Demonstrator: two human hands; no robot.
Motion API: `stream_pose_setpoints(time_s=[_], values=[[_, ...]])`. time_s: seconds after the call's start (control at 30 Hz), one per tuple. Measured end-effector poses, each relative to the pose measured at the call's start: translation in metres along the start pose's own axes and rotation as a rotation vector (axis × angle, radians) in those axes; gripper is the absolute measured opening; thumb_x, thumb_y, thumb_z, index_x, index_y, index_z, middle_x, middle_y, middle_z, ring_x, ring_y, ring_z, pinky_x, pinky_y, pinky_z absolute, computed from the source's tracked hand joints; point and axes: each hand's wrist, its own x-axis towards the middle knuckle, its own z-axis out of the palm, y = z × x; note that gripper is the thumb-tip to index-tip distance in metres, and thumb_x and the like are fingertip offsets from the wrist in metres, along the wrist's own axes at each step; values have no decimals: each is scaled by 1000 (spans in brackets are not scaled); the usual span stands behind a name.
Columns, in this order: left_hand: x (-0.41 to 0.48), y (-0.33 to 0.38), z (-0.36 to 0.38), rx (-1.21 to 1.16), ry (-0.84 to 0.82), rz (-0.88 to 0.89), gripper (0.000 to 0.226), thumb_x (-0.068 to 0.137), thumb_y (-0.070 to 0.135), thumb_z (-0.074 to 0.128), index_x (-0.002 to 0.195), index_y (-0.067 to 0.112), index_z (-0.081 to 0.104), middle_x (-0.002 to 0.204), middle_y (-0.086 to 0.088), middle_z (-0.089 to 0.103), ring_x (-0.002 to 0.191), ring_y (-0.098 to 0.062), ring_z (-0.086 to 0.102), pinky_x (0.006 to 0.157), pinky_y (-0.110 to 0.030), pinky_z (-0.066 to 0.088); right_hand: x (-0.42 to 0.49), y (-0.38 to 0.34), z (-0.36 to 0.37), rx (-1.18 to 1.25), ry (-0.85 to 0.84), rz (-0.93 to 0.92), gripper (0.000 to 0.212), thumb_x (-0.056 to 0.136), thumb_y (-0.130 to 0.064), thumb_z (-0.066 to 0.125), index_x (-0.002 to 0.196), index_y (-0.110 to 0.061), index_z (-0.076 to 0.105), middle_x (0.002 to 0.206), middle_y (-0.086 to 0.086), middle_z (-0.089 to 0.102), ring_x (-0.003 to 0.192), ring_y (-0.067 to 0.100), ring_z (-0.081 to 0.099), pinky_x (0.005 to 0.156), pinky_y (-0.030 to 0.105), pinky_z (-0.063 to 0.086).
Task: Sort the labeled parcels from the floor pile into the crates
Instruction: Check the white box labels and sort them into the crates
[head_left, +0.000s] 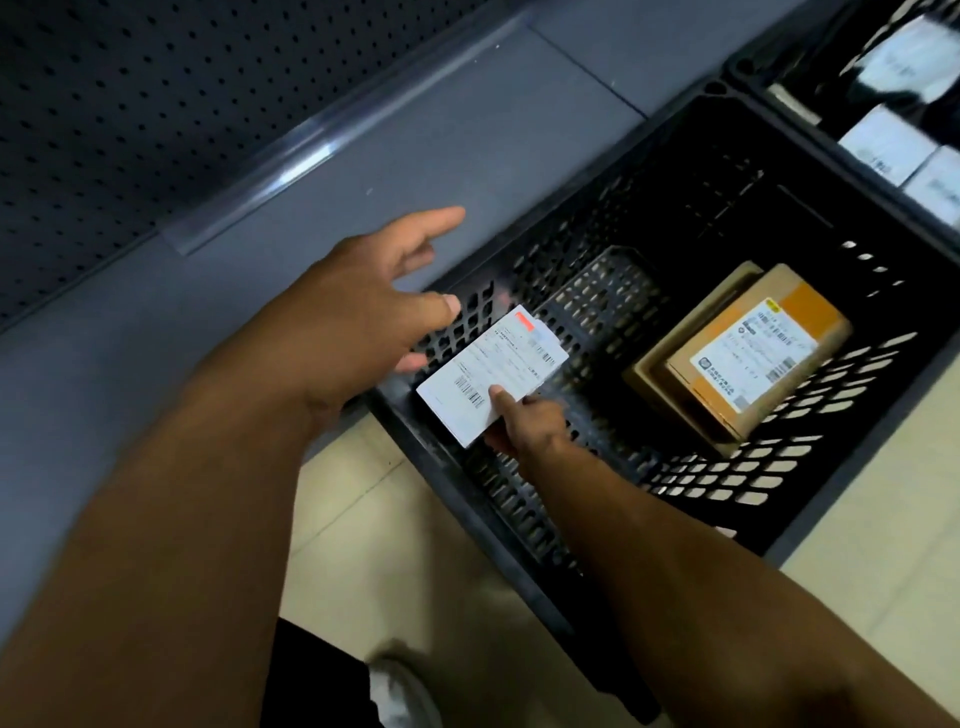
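On the far left you see a dark wall with little holes (104, 104). Next to it is a grey shelf (415, 130).

Your left hand (363, 312) is up over the left corner of the black crate (519, 519). Its fingers are spread wide and it holds nothing. One finger points far out over the shelf. Down near you, on the pale floor (395, 519), the tip of a white shoe (402, 691) shows.

Just right of your left hand is the white parcel (493, 371). It is flat, and its label has bar codes and a red mark at the far corner. It is over the near left part of the crate. I cannot tell if your left hand touches it. Your right hand (524, 423) pinches its near edge, thumb on top, other fingers under.

More to the right, a brown box (743, 358) lies at the bottom of the crate. It has a white label and an orange stripe on top.

At the far right is a second crate (748, 67) with white parcels (883, 145) inside.
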Motion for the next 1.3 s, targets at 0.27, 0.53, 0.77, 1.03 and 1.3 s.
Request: stream_pose_setpoints(time_s=[0.27,0.53,0.77,1.03,1.3], values=[[-3,21,5,268,55,26,59,93,28,64,143,54,45,143,12,54,117,-9,61,102,-38,50,-24,-8,-14,-248,69,-36,64,89,-61,68,111,0,67,98,13,71,77,30,68,57,35,55],[-41,76,37,441,32,-197,50,91,32,65,139,35,55,129,-2,67,120,-27,62,104,-40,48,-175,-94,-60,-817,-38,-360,57,96,-42,65,145,-17,50,128,6,69,117,26,66,102,33,50],[-141,185,44,300,113,-27,52,83,42,59,133,48,47,128,20,65,117,-9,63,97,-39,54,-343,-177,-106,-1111,-83,-863,53,89,-44,53,138,-23,54,117,4,71,99,29,70,82,42,58],[-279,346,-1,-11,290,-62,33,92,10,69,119,31,68,109,15,73,100,1,68,79,-5,46,-532,-302,-143,-855,-292,-989,41,89,-32,64,128,-21,64,102,-5,76,92,11,73,88,39,59],[-435,496,-75,-2,608,103,34,91,20,65,124,26,67,113,8,73,106,-9,69,88,-24,55,-727,-414,-151,-675,-571,-1181,36,92,-20,73,126,-29,66,105,-13,72,96,3,70,82,11,53]])
